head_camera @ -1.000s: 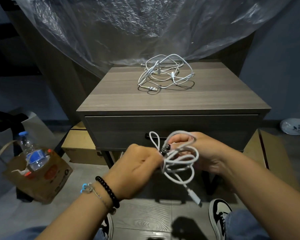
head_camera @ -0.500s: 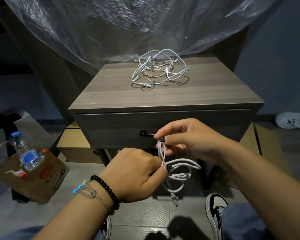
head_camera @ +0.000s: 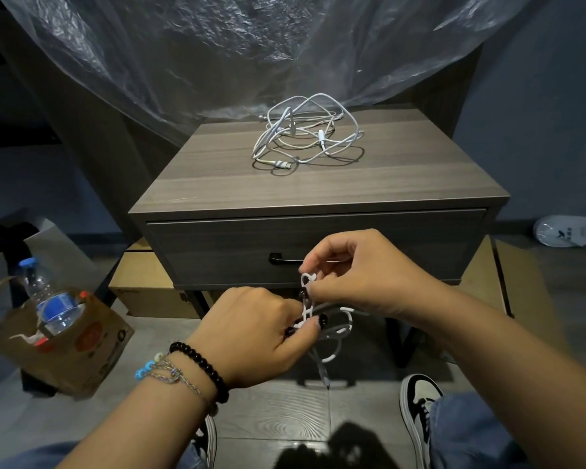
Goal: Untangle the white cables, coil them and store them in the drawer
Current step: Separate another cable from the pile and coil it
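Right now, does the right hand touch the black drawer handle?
Cannot tell. In the head view the right hand covers the right end of the drawer handle while pinching the white cable; depth is unclear.

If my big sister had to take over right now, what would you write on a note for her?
Left hand: fingers pinch the lower part of the white cable held in front of the nightstand.
Right hand: fingers pinch the top loop of the same cable.
Its plug end hangs down toward the floor.
A tangle of white cables lies on top of the nightstand, untouched.
The drawer is closed.
Done: one cable is pulled out and partly looped.
Left: finish that coil, untangle and coil the pile, open the drawer, put everything inside.
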`<state>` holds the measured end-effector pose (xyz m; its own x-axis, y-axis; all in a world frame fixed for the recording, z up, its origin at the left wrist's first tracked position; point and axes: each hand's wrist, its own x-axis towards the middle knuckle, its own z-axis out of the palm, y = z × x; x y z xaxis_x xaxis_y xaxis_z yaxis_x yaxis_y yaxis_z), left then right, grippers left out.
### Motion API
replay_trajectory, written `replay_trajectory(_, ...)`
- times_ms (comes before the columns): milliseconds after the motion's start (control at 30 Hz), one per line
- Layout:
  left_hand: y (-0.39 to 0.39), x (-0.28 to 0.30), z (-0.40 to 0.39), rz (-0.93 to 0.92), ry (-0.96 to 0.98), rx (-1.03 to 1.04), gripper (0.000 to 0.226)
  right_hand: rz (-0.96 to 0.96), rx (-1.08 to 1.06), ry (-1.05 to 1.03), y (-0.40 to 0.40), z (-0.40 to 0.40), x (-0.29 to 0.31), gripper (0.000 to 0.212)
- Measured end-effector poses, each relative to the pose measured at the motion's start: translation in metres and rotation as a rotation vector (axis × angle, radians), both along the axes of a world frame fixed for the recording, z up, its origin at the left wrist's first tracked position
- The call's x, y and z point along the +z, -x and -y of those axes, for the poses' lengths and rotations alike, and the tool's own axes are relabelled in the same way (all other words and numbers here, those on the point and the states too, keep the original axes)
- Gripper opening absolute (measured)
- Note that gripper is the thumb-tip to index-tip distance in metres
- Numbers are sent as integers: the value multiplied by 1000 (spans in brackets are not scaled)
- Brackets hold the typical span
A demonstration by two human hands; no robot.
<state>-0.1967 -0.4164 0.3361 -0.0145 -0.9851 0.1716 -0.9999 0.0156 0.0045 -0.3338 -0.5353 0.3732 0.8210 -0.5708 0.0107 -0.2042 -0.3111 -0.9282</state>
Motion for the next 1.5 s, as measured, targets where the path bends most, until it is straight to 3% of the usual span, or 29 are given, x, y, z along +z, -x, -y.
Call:
replay_trajectory(133, -2, -1, 0, -9, 13, 11, 68, 24, 31, -24, 2, 1, 2, 20)
replay_trajectory(433, -2, 2, 0, -109, 18, 65, 71, 3, 161, -284, 10, 11, 8, 32)
replay_trajectory(667, -4, 1, -2, -65, 14, 66, 71, 58, 171, -316, 6, 8, -2, 30)
replay_trajectory(967, -7, 4, -5, -51, -7, 27, 62, 9, 220, -219, 8, 7, 1, 36)
replay_trajectory(1333, -7, 4, -6, -52, -8, -104, 55, -45, 181, 7, 10, 11, 0, 17)
replay_trajectory(1500, -7, 0, -5, -248, -18, -146, 50, -45, 170, 13, 12, 13, -1, 6)
